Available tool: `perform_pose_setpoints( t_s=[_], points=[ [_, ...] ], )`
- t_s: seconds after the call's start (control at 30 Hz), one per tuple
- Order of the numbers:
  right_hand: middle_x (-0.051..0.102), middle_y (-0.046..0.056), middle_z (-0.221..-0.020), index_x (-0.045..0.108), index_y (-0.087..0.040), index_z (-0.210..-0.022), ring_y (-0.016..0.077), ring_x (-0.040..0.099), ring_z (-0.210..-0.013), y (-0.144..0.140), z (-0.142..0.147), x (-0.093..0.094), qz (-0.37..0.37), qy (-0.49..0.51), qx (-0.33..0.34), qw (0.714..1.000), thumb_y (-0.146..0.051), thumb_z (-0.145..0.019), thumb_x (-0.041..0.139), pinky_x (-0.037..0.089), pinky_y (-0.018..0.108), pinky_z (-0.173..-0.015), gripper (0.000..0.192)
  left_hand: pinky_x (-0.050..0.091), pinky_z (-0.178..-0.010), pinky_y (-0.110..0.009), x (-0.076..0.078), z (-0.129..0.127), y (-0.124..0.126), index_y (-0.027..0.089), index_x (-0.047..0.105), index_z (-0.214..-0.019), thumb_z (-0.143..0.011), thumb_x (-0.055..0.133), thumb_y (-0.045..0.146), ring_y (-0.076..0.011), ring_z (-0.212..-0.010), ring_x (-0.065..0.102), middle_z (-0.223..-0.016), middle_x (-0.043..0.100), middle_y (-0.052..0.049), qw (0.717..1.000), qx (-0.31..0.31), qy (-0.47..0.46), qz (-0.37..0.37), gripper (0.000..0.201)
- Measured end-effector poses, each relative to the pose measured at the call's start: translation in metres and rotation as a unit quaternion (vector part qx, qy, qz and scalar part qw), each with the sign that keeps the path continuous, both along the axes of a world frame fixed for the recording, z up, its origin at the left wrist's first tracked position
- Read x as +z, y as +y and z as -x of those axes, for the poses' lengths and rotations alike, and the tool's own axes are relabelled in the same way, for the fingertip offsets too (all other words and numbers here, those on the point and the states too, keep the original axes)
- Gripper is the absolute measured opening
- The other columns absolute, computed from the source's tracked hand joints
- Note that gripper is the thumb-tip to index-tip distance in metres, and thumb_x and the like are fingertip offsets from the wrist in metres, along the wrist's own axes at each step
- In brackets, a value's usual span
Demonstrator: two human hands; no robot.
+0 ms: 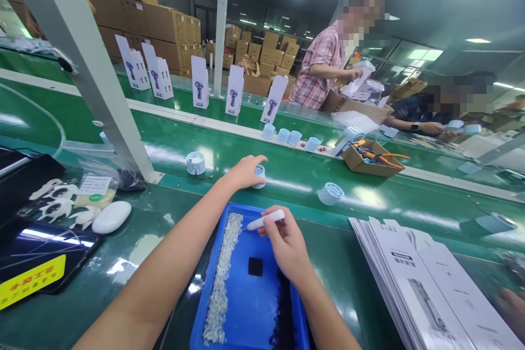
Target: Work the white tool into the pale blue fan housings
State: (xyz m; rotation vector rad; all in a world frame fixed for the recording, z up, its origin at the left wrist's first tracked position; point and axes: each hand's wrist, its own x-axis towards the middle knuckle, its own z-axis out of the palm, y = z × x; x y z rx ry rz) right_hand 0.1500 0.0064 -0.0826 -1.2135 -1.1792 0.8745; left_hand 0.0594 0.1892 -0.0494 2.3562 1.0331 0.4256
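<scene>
My left hand (245,170) reaches out over the green conveyor belt (287,175) and rests on a small white round part (260,174). My right hand (287,243) holds a white pen-like tool (266,221) above a blue tray (262,295). A strip of small clear pieces (223,273) lies along the tray's left side, and a black square (255,266) sits near its middle. Two more white round parts (196,163) (330,193) stand on the belt to either side.
A stack of flat printed cartons (426,279) lies at right. White plastic parts (61,202) and a white oval piece (111,216) lie at left beside a slanted metal post (98,76). Upright product boxes (234,90) line the far belt. Two other people work opposite, near a cardboard box of tools (371,158).
</scene>
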Motion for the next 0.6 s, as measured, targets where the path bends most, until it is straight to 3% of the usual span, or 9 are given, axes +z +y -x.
perform_pose_setpoints(
  t_s=[0.23,0.37,0.47,0.6],
  points=[
    [0.057,-0.001,-0.078,0.054,-0.023,-0.096,0.0123,0.059,-0.067,0.001,0.001,-0.002,0.011,-0.009,0.009,1.000,-0.043,-0.090,0.054,0.050,0.025,-0.066,0.021,0.039,-0.101,-0.038,0.003,-0.002,-0.006,0.021,0.051,-0.129,-0.066,0.069,0.019,-0.0300,-0.124,0.045,-0.129,0.054,-0.011,0.999,-0.040,0.021,-0.001,0.065],
    [0.055,-0.002,-0.076,0.054,-0.023,-0.093,0.0122,0.057,-0.067,-0.001,0.001,-0.002,0.001,-0.040,-0.001,0.999,-0.041,-0.091,0.055,0.048,0.025,-0.065,0.018,0.043,-0.096,-0.038,0.007,0.003,-0.003,0.025,0.056,-0.122,-0.063,0.074,0.029,-0.0294,-0.118,0.050,-0.121,0.060,-0.008,0.998,-0.057,0.012,0.009,0.062],
    [0.055,-0.002,-0.078,0.053,-0.023,-0.094,0.0126,0.057,-0.068,-0.003,0.000,-0.002,-0.007,-0.046,-0.005,0.999,-0.040,-0.091,0.054,0.047,0.026,-0.065,0.018,0.044,-0.094,-0.036,0.014,0.013,0.006,0.024,0.061,-0.112,-0.067,0.071,0.035,-0.0265,-0.110,0.055,-0.114,0.061,-0.008,0.999,-0.028,-0.020,-0.007,0.047],
    [0.055,-0.002,-0.077,0.053,-0.023,-0.093,0.0123,0.055,-0.066,-0.003,-0.001,-0.002,-0.018,-0.068,-0.022,0.997,-0.039,-0.091,0.053,0.046,0.026,-0.063,0.017,0.048,-0.076,-0.032,0.025,0.033,0.020,0.019,0.063,-0.095,-0.070,0.064,0.023,-0.0219,-0.084,0.061,-0.090,0.064,-0.006,0.997,0.053,-0.050,-0.019,0.025]
  ],
)
